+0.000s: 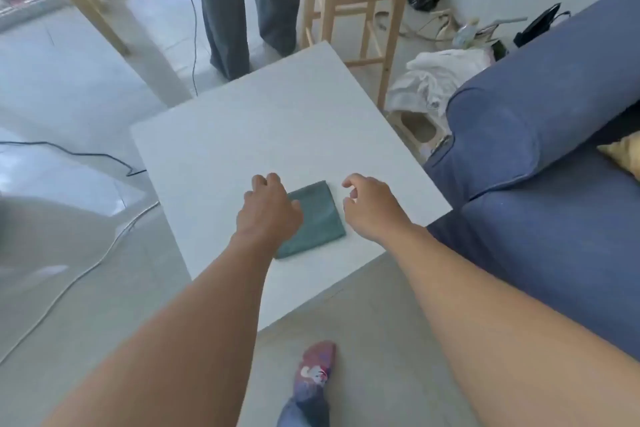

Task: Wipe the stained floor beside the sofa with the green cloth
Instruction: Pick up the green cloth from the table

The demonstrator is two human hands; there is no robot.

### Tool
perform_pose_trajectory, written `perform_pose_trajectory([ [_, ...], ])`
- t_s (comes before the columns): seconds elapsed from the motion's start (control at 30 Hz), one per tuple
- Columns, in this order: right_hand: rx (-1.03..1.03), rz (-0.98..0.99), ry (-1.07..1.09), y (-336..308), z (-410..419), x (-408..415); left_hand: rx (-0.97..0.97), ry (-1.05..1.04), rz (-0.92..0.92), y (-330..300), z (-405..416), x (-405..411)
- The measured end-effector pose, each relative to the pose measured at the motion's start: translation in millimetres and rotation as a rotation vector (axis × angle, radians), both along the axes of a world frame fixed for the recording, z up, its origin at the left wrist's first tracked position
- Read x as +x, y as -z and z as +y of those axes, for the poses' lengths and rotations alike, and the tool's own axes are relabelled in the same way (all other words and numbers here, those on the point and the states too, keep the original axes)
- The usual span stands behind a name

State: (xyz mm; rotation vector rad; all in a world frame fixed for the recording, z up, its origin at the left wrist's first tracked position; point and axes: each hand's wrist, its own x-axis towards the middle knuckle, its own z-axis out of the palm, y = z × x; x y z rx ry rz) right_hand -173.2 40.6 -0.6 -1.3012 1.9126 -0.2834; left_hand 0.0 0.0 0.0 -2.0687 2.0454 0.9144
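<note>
The cloth (317, 218) lay folded flat on the white table (242, 128), close to the table's near edge and toward its near right corner. It was a neat rectangle, its long axis running from the near edge up toward the far right edge, tilted a little leftward at the near end; which side held the fold could not be told.

The left hand (268, 211) covered the cloth's left edge, fingers curled downward and touching or nearly touching it, with no grip closed yet. The right hand (370, 206) hovered just beside the cloth's right edge, half open, fingers bent, holding nothing.

Judging by this, the task had barely begun: the cloth was not yet lifted, and no wiping was done. The floor (367, 350) between the table and the sofa (540, 211) showed at the lower right, but no stain could be made out there. Picking up, carrying down and wiping all remained.
</note>
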Motion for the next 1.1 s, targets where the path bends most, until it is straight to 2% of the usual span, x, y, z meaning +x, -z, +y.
perform_pose_trajectory([
  [0.1,-0.01,-0.014,-0.023,65.3,-23.3,14.9,0.018,-0.059,-0.1,68.6,-10.8,15.6],
  [0.17,0.019,-0.015,-0.061,98.0,-37.0,22.3,0.011,-0.07,-0.105,100.9,-14.4,27.0],
  [0.3,-0.048,0.1,-0.107,136.1,-46.9,30.3,-0.131,-0.076,-0.027,133.2,-20.3,38.3],
  [0.37,-0.137,0.13,-0.062,141.1,-39.3,31.3,-0.16,-0.065,0.09,137.1,-19.8,38.5],
  [0.47,-0.248,0.009,0.056,141.8,-19.8,20.4,-0.138,-0.074,0.293,131.5,-15.0,28.3],
  [0.6,-0.269,-0.264,0.289,134.4,12.2,-14.4,-0.113,-0.072,0.433,116.6,-12.1,-7.9],
  [0.77,-0.385,-0.277,0.555,132.6,71.3,-66.7,-0.105,0.136,0.506,106.5,8.0,-82.5],
  [0.9,-0.446,-0.237,0.763,141.1,144.5,-106.6,-0.066,0.343,0.584,112.1,57.6,-147.4],
  [1.1,-0.358,-0.11,1.01,198.1,294.3,-150.6,0.194,0.747,0.539,182.6,172.6,-226.8],
])
